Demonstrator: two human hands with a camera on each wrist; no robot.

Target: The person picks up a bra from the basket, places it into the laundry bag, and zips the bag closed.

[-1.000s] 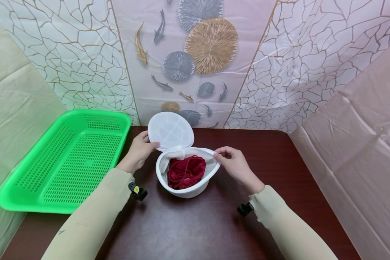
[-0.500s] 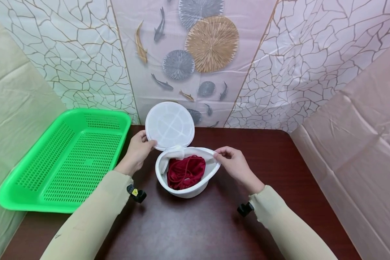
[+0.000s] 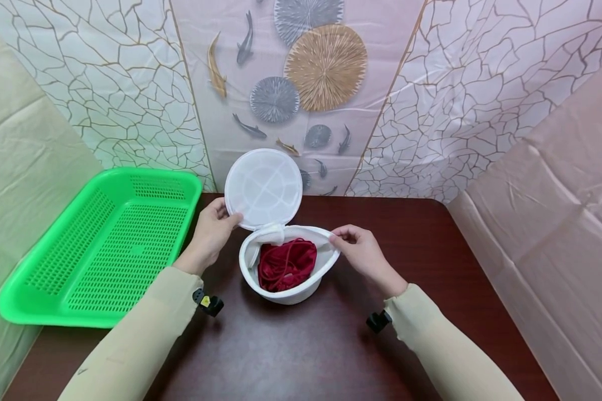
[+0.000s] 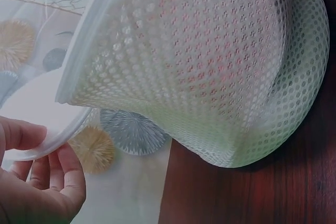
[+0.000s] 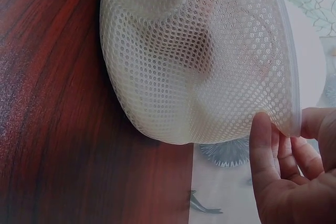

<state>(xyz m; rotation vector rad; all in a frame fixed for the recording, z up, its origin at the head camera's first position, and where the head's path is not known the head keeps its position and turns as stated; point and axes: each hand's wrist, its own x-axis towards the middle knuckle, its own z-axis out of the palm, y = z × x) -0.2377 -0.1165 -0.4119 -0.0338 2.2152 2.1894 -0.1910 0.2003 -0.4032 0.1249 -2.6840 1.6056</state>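
A white mesh laundry bag (image 3: 292, 296) stands on the table with its round lid (image 3: 263, 188) raised at the back. Inside lies a crumpled dark red cloth (image 3: 287, 265) with a cord across it. My left hand (image 3: 209, 231) pinches the lid's left edge between thumb and fingers. On the other side my right hand (image 3: 363, 253) pinches the bag's rim, which is drawn out to a point there. The left wrist view shows the honeycomb mesh wall (image 4: 210, 66) with red showing through. In the right wrist view, the thumb and fingers (image 5: 262, 153) grip the rim.
A green plastic basket (image 3: 136, 250) with a perforated base stands at the left on the dark brown table (image 3: 301, 356). Patterned sheets (image 3: 421, 100) hang behind the table's back edge, and a plain beige sheet (image 3: 557, 184) runs along the right.
The lid has tipped up and back, so its inner face shows more fully. My left hand has risen slightly with it. The right hand and the bag's rim stay about where they were.
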